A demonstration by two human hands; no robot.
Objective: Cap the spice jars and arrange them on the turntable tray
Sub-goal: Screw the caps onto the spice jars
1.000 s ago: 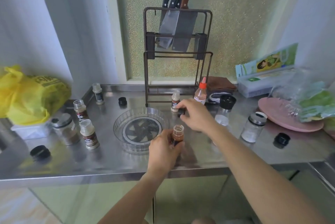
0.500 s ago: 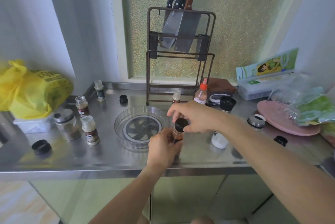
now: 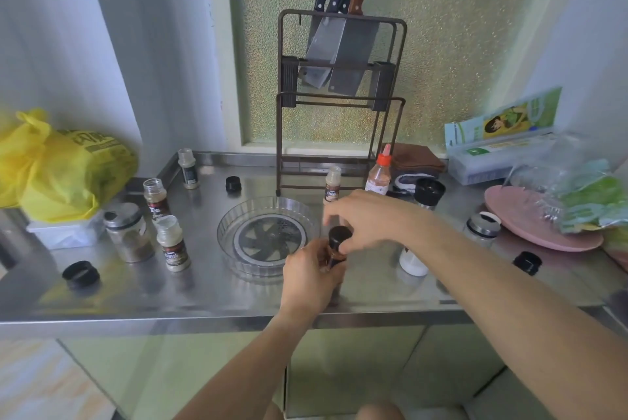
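Note:
My left hand (image 3: pixel 311 275) grips a small spice jar (image 3: pixel 334 254) of reddish powder, held just right of the clear turntable tray (image 3: pixel 227 226). A black cap (image 3: pixel 339 236) sits on top of that jar, and the fingers of my right hand (image 3: pixel 365 220) are closed around it. The tray holds nothing. More jars stand on the steel counter: an uncapped one (image 3: pixel 155 197), two capped ones (image 3: pixel 172 243) (image 3: pixel 187 168) at left, and one (image 3: pixel 333 185) behind my right hand. Loose black caps lie at the far back (image 3: pixel 233 183), front left (image 3: pixel 81 274) and right (image 3: pixel 527 262).
A metal-lidded jar (image 3: pixel 127 232) stands at left beside a yellow bag (image 3: pixel 57 168). The knife rack (image 3: pixel 339 96) rises at the back. A red-tipped bottle (image 3: pixel 379 175), a black-topped grinder (image 3: pixel 429 193), a glass jar (image 3: pixel 482 227) and a pink plate (image 3: pixel 530 232) crowd the right.
My right hand picked up a black cap from the counter behind the tray, carried it to the jar in my left hand and set it on top.

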